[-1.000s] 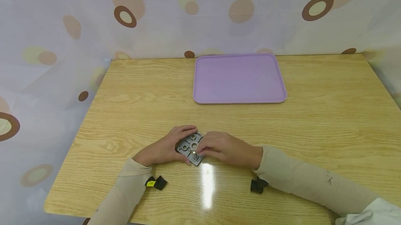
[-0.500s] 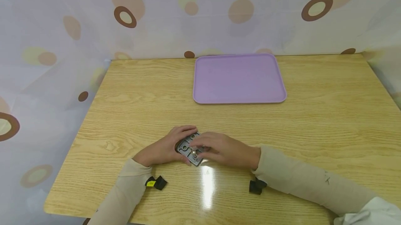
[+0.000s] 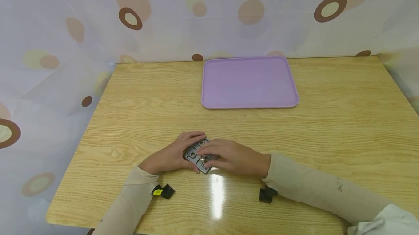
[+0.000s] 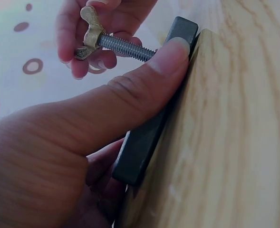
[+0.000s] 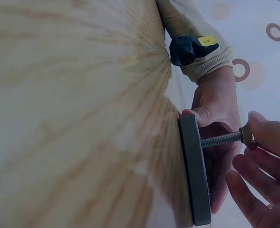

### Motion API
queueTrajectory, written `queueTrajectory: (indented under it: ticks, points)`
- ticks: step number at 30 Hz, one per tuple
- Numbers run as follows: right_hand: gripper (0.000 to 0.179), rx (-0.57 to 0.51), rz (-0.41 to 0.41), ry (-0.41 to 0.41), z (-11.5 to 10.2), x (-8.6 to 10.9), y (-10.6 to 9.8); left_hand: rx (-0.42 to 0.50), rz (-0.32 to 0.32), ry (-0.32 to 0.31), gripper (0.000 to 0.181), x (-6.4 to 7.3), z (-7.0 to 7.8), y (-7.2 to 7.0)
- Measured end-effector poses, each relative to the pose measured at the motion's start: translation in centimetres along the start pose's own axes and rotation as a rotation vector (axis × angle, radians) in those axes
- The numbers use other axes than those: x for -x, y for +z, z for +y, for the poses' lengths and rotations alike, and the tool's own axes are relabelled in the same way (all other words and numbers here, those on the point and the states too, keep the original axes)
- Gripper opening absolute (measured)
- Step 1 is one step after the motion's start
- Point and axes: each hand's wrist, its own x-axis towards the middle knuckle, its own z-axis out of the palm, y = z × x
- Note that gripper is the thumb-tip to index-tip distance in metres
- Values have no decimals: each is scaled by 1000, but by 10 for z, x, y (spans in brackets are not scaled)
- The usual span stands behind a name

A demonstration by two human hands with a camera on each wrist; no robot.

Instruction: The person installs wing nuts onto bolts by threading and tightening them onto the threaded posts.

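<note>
A square grey metal plate with recesses and holes lies on the table. My left hand grips its edges, the thumb along the near side, as the left wrist view shows. From the plate's face a threaded bolt stands out, with a brass wing nut near its free end. Around the wing nut is my right hand, its fingers spread and loosely bent. In the right wrist view one fingertip is against or very close to the wing nut, while the other fingers stand apart from it.
A lilac tray lies farther back on the wooden table. Behind and at the left hangs a patterned cloth. Black wrist straps sit on both sleeves.
A second ago my right fingers pinched the wing nut; they have since spread apart around it. The left hand and the plate stay in place.
</note>
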Motion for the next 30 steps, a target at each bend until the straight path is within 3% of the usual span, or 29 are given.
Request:
queueTrajectory:
  ticks: [15, 30]
  points:
    - [33, 44, 4, 19, -1, 1, -3, -20, 6, 13, 96, 0, 0, 0]
    - [28, 17, 18, 33, 0, 4, -5, -38, 5, 1, 97, 0, -1, 0]
